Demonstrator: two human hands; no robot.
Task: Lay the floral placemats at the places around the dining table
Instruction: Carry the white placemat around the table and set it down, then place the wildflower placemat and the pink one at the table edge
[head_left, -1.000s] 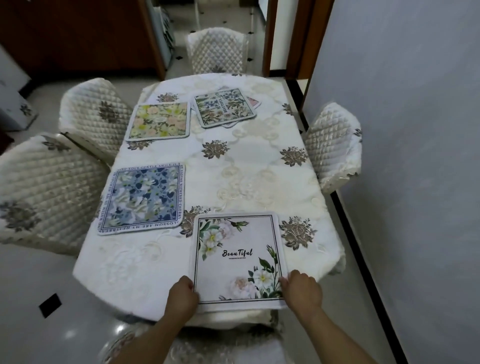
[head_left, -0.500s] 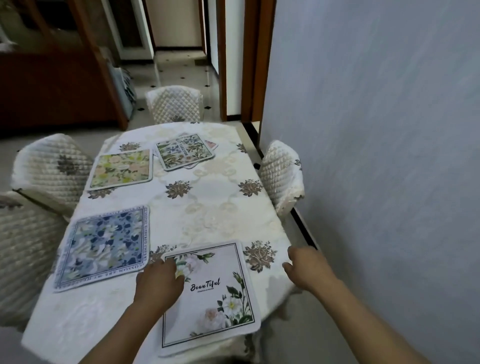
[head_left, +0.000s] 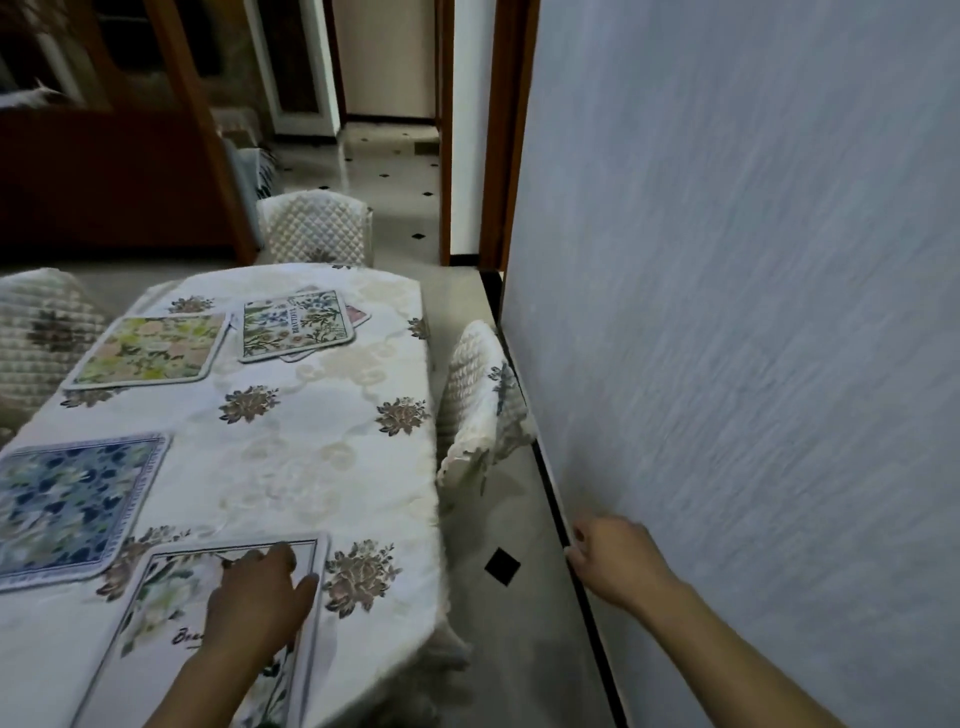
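A white placemat with green leaves and script lettering (head_left: 161, 618) lies at the near end of the dining table (head_left: 311, 467). My left hand (head_left: 257, 597) rests flat on it, fingers spread, holding nothing. A blue floral placemat (head_left: 67, 499) lies at the near left place and a yellow-green one (head_left: 150, 348) at the far left place. A small stack of placemats (head_left: 296, 322) with a green-and-white mat on top sits at the far end. My right hand (head_left: 613, 558) hangs off the table beside the wall, loosely curled and holding nothing.
Quilted cream chairs stand at the far end (head_left: 317, 228), the right side (head_left: 478, 405) and the left side (head_left: 36, 332). A grey wall (head_left: 753, 312) runs close along the right, leaving a narrow floor strip (head_left: 498, 545). A doorway (head_left: 467, 130) opens beyond.
The view has swung right, toward the wall. My right hand left the white placemat and moved out beside the wall. My left hand slid up over the middle of the white placemat.
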